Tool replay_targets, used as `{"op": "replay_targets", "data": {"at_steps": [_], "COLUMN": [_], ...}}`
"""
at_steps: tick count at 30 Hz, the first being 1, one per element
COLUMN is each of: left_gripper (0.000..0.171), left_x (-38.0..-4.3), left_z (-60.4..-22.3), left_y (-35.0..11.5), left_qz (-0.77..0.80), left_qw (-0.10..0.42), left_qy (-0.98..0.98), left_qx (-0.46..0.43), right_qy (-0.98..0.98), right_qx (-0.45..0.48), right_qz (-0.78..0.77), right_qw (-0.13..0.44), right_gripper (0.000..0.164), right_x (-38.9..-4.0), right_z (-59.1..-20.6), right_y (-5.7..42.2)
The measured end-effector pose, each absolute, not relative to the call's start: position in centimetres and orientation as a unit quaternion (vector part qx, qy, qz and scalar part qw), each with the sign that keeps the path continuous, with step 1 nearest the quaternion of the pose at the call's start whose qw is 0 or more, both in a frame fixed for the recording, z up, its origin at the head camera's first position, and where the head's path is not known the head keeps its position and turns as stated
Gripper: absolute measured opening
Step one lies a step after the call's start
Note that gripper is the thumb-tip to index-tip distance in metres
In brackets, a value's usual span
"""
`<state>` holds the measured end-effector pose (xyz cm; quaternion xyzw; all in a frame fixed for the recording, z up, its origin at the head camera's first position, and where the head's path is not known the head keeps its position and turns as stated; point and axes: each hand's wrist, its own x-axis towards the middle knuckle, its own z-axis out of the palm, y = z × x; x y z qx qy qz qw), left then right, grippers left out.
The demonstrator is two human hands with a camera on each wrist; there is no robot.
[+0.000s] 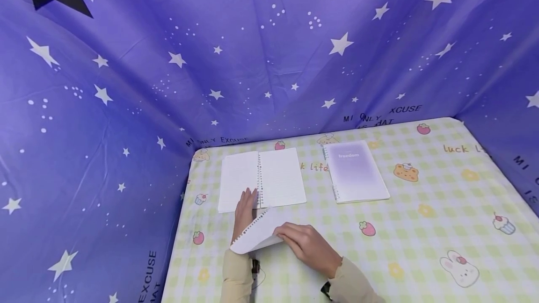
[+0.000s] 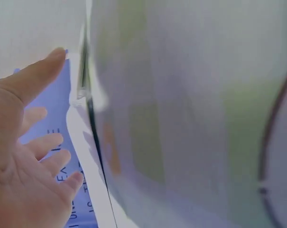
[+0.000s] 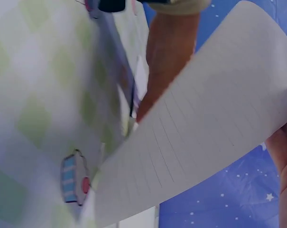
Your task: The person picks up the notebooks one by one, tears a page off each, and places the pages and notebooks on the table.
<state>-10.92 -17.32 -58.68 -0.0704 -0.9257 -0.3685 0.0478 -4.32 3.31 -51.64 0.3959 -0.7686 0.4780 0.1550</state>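
Note:
A spiral-bound notebook (image 1: 283, 179) lies open on the table, its lined white pages spread to both sides of the rings. My left hand (image 1: 245, 207) is at the lower part of its left page beside the spiral, with fingers extended; the left wrist view shows the same hand (image 2: 34, 152) with its fingers apart. My right hand (image 1: 309, 247) pinches a loose lined sheet (image 1: 258, 232) by one edge. Holes run along the sheet's opposite edge, and the paper bends across in front of my left wrist. In the right wrist view the sheet (image 3: 195, 133) hangs tilted from the fingers.
To the right lies a closed spiral notebook (image 1: 358, 174) with a purple-and-white cover reading "freedom". A green-and-white checked cloth (image 1: 404, 228) with cartoon prints covers the table. Purple star-patterned curtains (image 1: 261, 60) enclose the back and sides.

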Motion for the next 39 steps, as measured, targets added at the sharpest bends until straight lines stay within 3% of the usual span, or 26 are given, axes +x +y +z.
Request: {"op": "replay_targets", "data": {"at_steps": [2,7,13,21,31,35,39], "left_gripper": [0.071,0.042,0.052,0.058,0.014,0.012,0.011], "left_x": [-10.3,-8.7,-6.4,-4.2,-2.1,-1.6,-1.7], "left_z": [-58.5,-58.1,-57.7,-56.7,-53.6,-52.9,-54.5], "left_y": [-17.4,-17.3,-17.3,-16.7,-16.0,-16.0,-16.5], "left_qz": [-0.376,-0.39,-0.441,-0.494,-0.568,-0.578,-0.574], "left_qw": [0.06,0.081,0.063,0.014,0.009,0.012,0.013], "left_qy": [-0.921,-0.912,-0.889,-0.869,-0.82,-0.811,-0.812], "left_qx": [-0.077,-0.096,-0.106,-0.005,0.062,0.087,0.105], "right_qy": [-0.764,-0.755,-0.747,-0.737,-0.768,-0.783,-0.798], "right_qx": [0.394,0.384,0.368,0.345,0.287,0.261,0.235], "right_qz": [0.486,0.501,0.518,0.535,0.516,0.513,0.515], "right_qw": [0.158,0.175,0.195,0.229,0.248,0.235,0.205], "right_gripper": [0.022,0.025,0.032,0.032,0.028,0.022,0.018], "right_x": [-4.5,-5.2,-6.0,-6.7,-7.4,-7.4,-7.4], "right_z": [-51.3,-50.3,-49.2,-48.5,-49.3,-49.7,-50.2], "right_y": [3.4,3.5,3.8,3.9,4.4,4.6,4.7]}}
